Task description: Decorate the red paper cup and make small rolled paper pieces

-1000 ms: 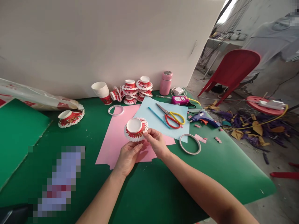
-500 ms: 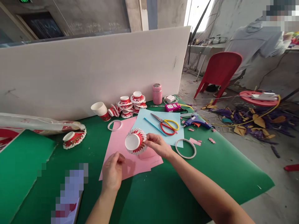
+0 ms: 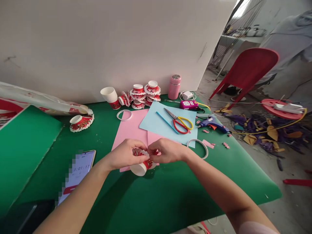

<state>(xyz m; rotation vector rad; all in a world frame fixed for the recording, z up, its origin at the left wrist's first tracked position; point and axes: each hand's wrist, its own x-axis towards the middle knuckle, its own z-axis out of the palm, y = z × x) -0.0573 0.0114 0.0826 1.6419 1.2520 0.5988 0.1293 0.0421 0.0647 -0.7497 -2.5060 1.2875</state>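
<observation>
1. Head view, change: the left hand (image 3: 126, 153), apart from the fringed cup (image 3: 138, 169) half a second ago, is now on it together with the right hand (image 3: 168, 151); so the work seems to be at the fringe.
2. Head view, fingers: both hands are narrow, pinching the fringe; exact fingertip contact is partly hidden.
3. Head view, cup: it is below the view's centre, between 6 and 7 o'clock, by the pink paper (image 3: 131, 123). Its white end points towards 8 o'clock; the long axis runs from 8 to 2.

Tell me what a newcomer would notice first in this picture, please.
Probably the left hand and right hand come first, below centre, holding a red-and-white cup. Next, perhaps, come the red-and-yellow scissors, lying on blue paper. Behind, similar cups stand piled left of a pink bottle.
</observation>
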